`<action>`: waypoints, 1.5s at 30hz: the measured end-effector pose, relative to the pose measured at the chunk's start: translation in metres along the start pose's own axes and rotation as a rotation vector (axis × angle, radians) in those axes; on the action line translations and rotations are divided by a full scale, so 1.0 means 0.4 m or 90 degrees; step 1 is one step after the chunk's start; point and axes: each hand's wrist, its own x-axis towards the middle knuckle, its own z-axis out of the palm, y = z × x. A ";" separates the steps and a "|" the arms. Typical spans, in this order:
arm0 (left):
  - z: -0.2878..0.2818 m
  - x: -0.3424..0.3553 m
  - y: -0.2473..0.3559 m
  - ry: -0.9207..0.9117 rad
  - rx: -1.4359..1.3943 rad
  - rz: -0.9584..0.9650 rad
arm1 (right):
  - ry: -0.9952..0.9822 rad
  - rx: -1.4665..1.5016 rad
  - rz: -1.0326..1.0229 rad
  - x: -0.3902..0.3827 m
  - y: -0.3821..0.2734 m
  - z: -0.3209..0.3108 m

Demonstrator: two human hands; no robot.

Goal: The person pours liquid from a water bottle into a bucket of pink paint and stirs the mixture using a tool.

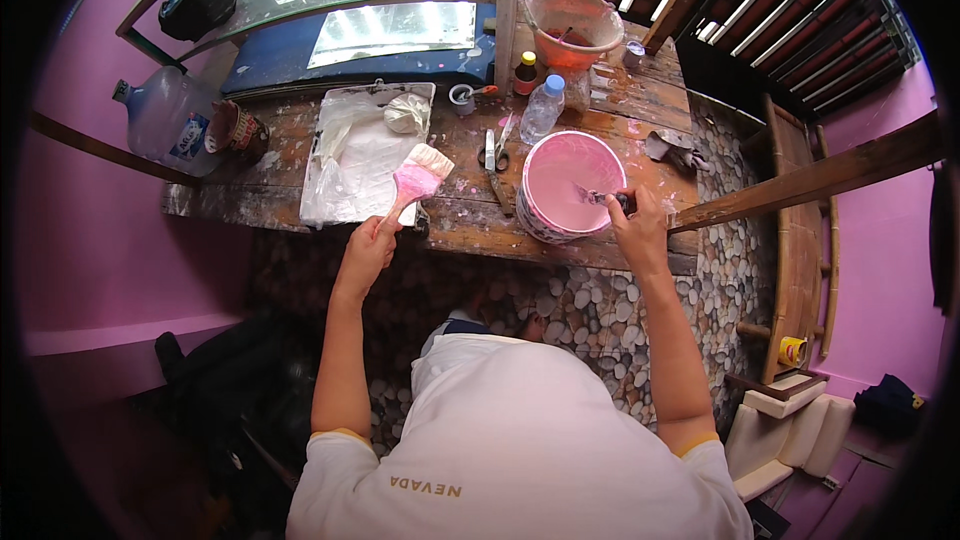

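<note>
My left hand [368,258] is closed around the handle of a wide paintbrush [420,178], held bristles up and away from me. Its head is coated in pink, with paler bristle tips, above the near right corner of a white paint tray [318,202]. On the right, my right hand [640,225] grips a dark-handled scraper [592,197] at the rim of a pink bucket [533,178]. The scraper's flat end reaches inside, over or into pale pink paint [565,172]; exactly how deep I cannot tell. Crumpled, whitish plastic lines part of the tray.
Scissors [490,152], a clear bottle with a blue cap [543,110], a small brown bottle [525,74] and a small cup [461,98] stand or lie between tray and bucket. Behind sits a stained basin [575,28]. A large water jug [170,120] is far left.
</note>
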 end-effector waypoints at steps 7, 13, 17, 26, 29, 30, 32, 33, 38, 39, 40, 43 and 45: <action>0.159 -0.030 0.158 -0.175 0.000 0.000 | 0.010 0.048 0.040 -0.001 -0.023 -0.028; 0.203 -0.022 0.169 -0.227 -0.061 -0.020 | 0.057 0.038 0.016 -0.007 0.007 -0.024; 0.192 -0.025 0.150 -0.213 -0.080 -0.022 | 0.061 0.029 0.001 -0.004 0.011 -0.016; 0.125 -0.053 0.102 -0.158 -0.161 -0.036 | 0.076 0.112 0.165 0.005 0.001 -0.017; 0.100 -0.059 0.082 -0.144 -0.163 -0.035 | 0.093 0.112 0.171 0.012 0.025 -0.002; 0.092 -0.061 0.067 -0.131 -0.168 -0.043 | 0.097 0.113 0.212 0.012 0.026 -0.003; 0.084 -0.061 0.050 -0.117 -0.173 -0.050 | 0.087 0.132 0.208 0.005 0.065 0.004; 0.084 -0.060 0.044 -0.122 -0.182 -0.052 | 0.079 0.152 0.208 -0.003 0.089 0.005; 0.060 -0.056 0.014 -0.115 -0.202 -0.054 | 0.063 0.327 0.280 -0.023 0.096 -0.022; 0.055 -0.055 0.007 -0.113 -0.202 -0.055 | 0.053 0.386 0.325 -0.028 0.092 -0.033; 0.051 -0.054 0.001 -0.107 -0.206 -0.057 | 0.043 0.444 0.371 -0.033 0.087 -0.042; 0.033 -0.050 -0.011 -0.088 -0.210 -0.059 | 0.040 0.484 0.386 -0.047 0.087 -0.069; 0.018 -0.052 -0.017 -0.073 -0.210 -0.062 | 0.000 0.520 0.407 -0.052 0.074 -0.089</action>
